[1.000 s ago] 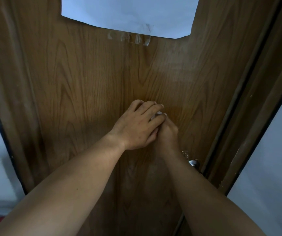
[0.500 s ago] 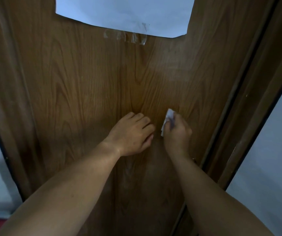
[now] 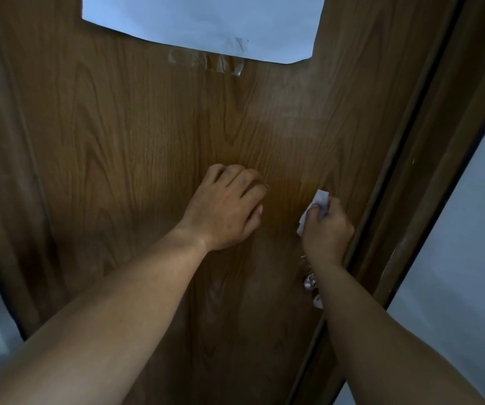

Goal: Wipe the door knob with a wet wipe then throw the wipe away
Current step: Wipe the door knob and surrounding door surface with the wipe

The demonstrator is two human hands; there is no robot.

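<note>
A person stands close to a brown wooden door [image 3: 153, 147], both bare arms reaching forward. The right hand [image 3: 327, 229] is closed in a fist around a white wet wipe [image 3: 312, 210], its fingers curled tight on the bunched sheet, with one corner poking up above the knuckles and another hanging down at the left of the fist. The left hand [image 3: 226, 209] rests against the door panel to the left, fingers loosely curled together and holding nothing. The metal door knob [image 3: 309, 280] glints just below the right wrist, near the door's right edge and partly hidden by the forearm; the wipe is held above it, not touching it. A white sheet of paper [image 3: 203, 21] is stuck high on the door, with scraps of old tape [image 3: 206, 61] just beneath. The wipe looks light, limp and damp, likely to fold or slip, so it is best kept bunched in the palm and pressed around the knob. The knob itself appears smooth, hard and fixed, and wiping seems yet to begin.
</note>
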